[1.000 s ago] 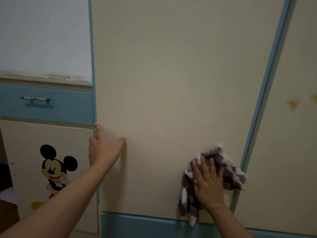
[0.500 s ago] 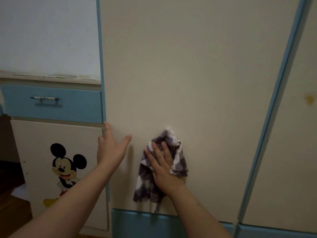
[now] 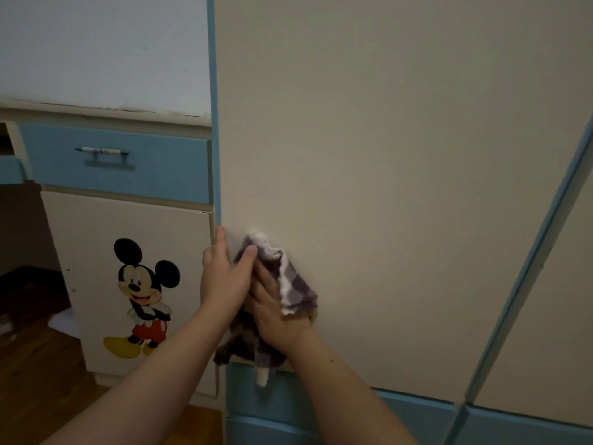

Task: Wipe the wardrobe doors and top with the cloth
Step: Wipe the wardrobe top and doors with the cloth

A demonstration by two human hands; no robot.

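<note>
A cream wardrobe door (image 3: 385,171) with blue edging fills the middle of the view. My right hand (image 3: 276,313) presses a purple-and-white checked cloth (image 3: 295,287) flat against the door's lower left part. The cloth hangs down past the door's bottom edge. My left hand (image 3: 224,277) rests flat on the door's left edge with straight fingers, its thumb touching the top of the cloth. A second cream door (image 3: 552,316) stands to the right behind a blue strip.
Left of the wardrobe stands a low cabinet with a cartoon-mouse door (image 3: 134,284) and a blue drawer (image 3: 115,162) whose handle has a pen lying on it. A blue base panel (image 3: 288,412) runs under the doors. Wooden floor (image 3: 38,380) shows at lower left.
My right hand has slid the cloth leftward across the door, from near the right blue strip to beside my left hand. My left hand has stayed at the door's left edge.
</note>
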